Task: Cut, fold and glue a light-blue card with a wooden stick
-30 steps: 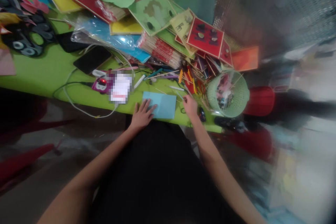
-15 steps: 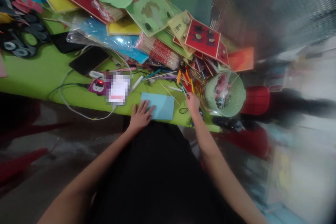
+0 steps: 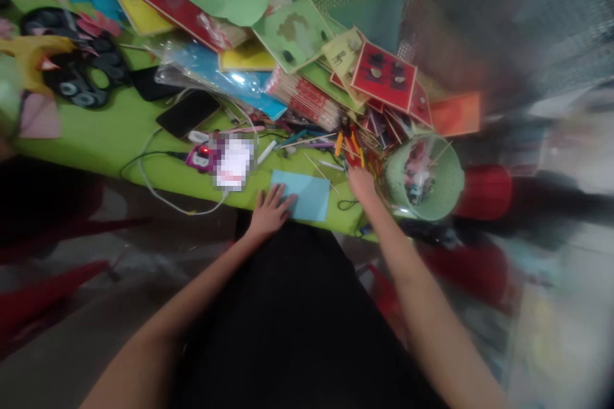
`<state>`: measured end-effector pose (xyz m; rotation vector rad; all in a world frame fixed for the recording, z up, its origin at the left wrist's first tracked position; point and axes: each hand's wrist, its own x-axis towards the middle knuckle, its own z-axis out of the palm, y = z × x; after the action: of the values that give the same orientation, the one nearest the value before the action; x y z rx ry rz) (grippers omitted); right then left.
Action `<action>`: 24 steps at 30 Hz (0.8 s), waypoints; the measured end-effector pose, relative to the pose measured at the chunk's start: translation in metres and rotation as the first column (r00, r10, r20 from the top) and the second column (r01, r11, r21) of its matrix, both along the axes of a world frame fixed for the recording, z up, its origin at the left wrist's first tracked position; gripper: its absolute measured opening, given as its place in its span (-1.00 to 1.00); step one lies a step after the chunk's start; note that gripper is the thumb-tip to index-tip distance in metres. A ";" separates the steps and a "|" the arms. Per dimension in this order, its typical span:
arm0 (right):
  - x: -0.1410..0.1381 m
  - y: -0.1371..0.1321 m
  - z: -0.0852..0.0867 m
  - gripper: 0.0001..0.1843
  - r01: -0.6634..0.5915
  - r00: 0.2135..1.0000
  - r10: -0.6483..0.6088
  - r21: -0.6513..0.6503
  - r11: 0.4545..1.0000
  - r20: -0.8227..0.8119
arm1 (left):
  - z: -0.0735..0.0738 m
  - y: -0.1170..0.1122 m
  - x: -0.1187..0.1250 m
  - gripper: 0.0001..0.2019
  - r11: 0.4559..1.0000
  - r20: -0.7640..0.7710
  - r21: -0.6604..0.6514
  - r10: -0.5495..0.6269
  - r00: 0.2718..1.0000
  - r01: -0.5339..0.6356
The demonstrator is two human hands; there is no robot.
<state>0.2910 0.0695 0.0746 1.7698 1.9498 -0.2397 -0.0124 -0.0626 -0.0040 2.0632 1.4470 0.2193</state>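
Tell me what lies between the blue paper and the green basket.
The head view shows the end of a thin stick, a black loop and the right hand there.

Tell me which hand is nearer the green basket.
Right. The right hand is just left of the green basket; the left hand is farther left, partly on the blue paper.

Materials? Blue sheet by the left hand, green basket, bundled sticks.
Blue sheet: paper or thin card; flat, matte, straight-edged.
Green basket: probably plastic; perforated, evenly coloured wall.
Bundled sticks: likely wood or bamboo, judging by pale tan colour; finish unclear at this blur.
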 end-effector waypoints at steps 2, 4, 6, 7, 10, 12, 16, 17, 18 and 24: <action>0.002 -0.004 0.002 -0.63 -0.036 0.999 0.036 -0.007 0.999 -0.025 | -0.001 0.000 0.000 -0.45 1.000 -0.012 0.006 -0.005 1.000 0.005; 0.006 -0.009 0.001 -0.63 -0.092 0.995 0.091 -0.003 0.996 -0.046 | -0.003 0.000 0.000 -0.45 1.000 -0.014 0.012 -0.014 1.000 0.014; 0.009 -0.012 -0.001 -0.64 -0.119 0.991 0.119 0.007 0.993 -0.056 | -0.004 -0.001 0.000 -0.45 1.000 -0.010 0.016 -0.018 1.000 0.018; 0.010 -0.013 -0.003 -0.65 -0.119 0.991 0.120 0.012 0.993 -0.063 | -0.004 -0.001 -0.001 -0.45 1.000 -0.007 0.017 -0.017 1.000 0.017; 0.011 -0.014 -0.006 -0.74 -0.038 0.990 0.042 0.038 0.999 -0.131 | -0.003 -0.001 -0.002 -0.46 1.000 0.004 0.021 -0.010 1.000 0.010; 0.012 -0.013 -0.006 -0.82 0.108 0.962 -0.086 0.074 0.991 -0.261 | -0.003 -0.002 -0.002 -0.46 1.000 0.011 0.028 -0.006 1.000 0.006; 0.019 -0.017 -0.003 -0.85 0.528 0.647 -0.395 0.009 0.849 -0.652 | -0.005 -0.001 -0.001 -0.47 0.998 0.017 0.060 -0.009 1.000 0.008; 0.023 -0.023 -0.001 -0.86 0.587 0.547 -0.439 -0.048 0.808 -0.713 | -0.005 -0.001 -0.001 -0.47 0.998 0.017 0.067 -0.010 1.000 0.009; 0.028 -0.030 0.002 -0.86 0.615 0.465 -0.471 -0.109 0.781 -0.749 | -0.005 -0.002 -0.001 -0.47 0.997 0.015 0.072 -0.010 1.000 0.009; 0.061 -0.141 0.034 -0.86 0.404 0.570 -0.565 -0.395 0.825 -0.597 | -0.004 -0.001 0.001 -0.47 0.997 0.003 0.071 0.000 1.000 -0.001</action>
<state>0.3523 -0.0713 0.1083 2.2306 1.6761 -1.4626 -0.0115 -0.0638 -0.0084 2.1186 1.4576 0.2778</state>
